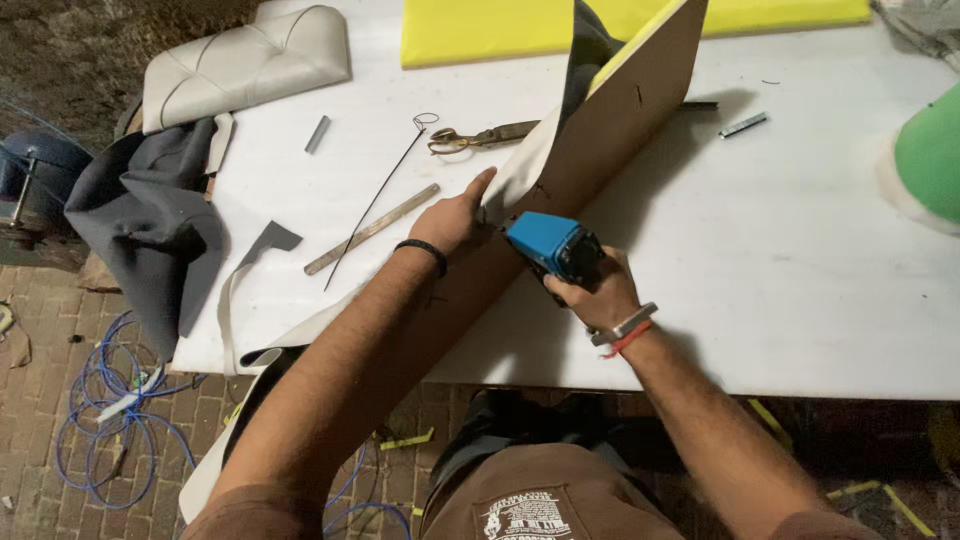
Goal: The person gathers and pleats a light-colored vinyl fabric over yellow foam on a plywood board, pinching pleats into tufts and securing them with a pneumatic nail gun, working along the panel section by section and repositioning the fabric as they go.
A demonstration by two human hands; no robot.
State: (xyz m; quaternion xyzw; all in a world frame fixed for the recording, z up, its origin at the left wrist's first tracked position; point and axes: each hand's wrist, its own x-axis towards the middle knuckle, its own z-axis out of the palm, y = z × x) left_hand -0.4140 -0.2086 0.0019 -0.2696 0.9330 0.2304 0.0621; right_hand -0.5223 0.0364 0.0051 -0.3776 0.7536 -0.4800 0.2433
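Observation:
A thin brown board (pixel 625 110) stands tilted on edge on the white table (pixel 800 250), with beige leatherette cover (pixel 515 180) and dark fabric wrapped along it. My left hand (pixel 455 215) presses the beige cover against the board's lower edge, thumb raised. My right hand (pixel 590 290) grips a blue staple gun (pixel 550 245), its nose against the board right beside my left hand.
Scissors (pixel 480 136), a wooden ruler (pixel 372 229), a long wire needle (pixel 375 200) and staple strips (pixel 317 134) lie on the table. A beige cushion (pixel 245 65) and grey fabric (pixel 150 225) sit at left, yellow foam (pixel 480 30) at the back, a green object (pixel 930 155) at right. Blue hose (pixel 110 430) coils on the brick floor.

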